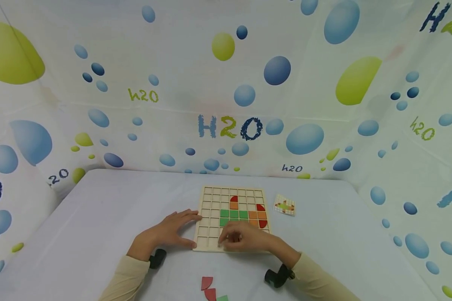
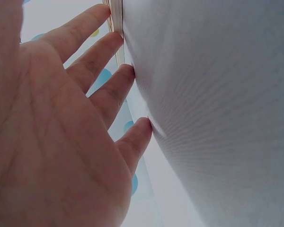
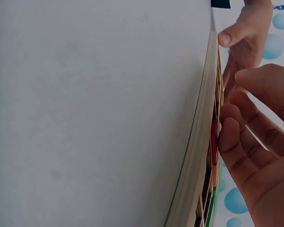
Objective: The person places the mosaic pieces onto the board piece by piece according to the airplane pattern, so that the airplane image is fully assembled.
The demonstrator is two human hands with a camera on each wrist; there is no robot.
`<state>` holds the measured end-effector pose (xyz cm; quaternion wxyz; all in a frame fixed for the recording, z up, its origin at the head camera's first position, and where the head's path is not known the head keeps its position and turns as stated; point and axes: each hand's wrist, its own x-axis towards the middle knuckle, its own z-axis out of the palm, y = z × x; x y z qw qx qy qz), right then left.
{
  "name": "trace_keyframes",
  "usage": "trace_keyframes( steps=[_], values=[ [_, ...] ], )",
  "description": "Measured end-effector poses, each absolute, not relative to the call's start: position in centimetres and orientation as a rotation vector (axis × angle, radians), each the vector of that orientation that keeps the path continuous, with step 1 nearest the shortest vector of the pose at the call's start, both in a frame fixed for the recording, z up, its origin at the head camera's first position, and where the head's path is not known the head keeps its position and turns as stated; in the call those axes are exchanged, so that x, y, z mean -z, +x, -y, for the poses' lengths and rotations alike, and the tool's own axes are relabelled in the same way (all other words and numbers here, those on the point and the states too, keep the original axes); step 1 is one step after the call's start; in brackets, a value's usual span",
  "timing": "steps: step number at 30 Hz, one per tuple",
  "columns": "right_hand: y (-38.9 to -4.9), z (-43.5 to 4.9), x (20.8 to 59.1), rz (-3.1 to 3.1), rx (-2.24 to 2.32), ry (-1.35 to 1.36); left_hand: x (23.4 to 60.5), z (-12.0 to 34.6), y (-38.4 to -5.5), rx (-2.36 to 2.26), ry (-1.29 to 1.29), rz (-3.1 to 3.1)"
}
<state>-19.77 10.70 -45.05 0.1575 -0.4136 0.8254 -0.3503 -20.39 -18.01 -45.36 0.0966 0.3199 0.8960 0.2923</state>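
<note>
A square wooden grid board (image 1: 210, 220) lies on the table with green squares (image 1: 234, 214), orange squares (image 1: 252, 215) and red quarter-circles (image 1: 260, 207) in its cells. My left hand (image 1: 169, 229) is at the board's left side, its fingers spread and its fingertips and thumb touching the edge. Over the lower part of the board is my right hand (image 1: 245, 236), hiding several cells. In the right wrist view its fingers are loosely bent beside a red piece (image 3: 214, 142) in the board; thumb and forefinger show nothing between them.
A small card (image 1: 284, 205) with a coloured pattern on a grid lies right of the board. Near the front edge are loose red quarter-circle pieces (image 1: 206, 282) and a partly visible green piece (image 1: 222, 298). A printed curtain (image 1: 181, 138) hangs behind the white table (image 1: 309, 234).
</note>
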Motion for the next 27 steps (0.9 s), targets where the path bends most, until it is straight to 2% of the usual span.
trace_keyframes(
  steps=[8, 27],
  values=[
    [-19.2, -10.7, 45.3, -2.254, 0.987, -1.427, 45.3, 18.0, -20.4, -0.856, 0.955, -2.666],
    [-16.6, -10.5, 45.1, -1.968, 0.878, -1.529, 45.4, 17.9, -20.3, -0.858, 0.926, -2.667]
  ],
)
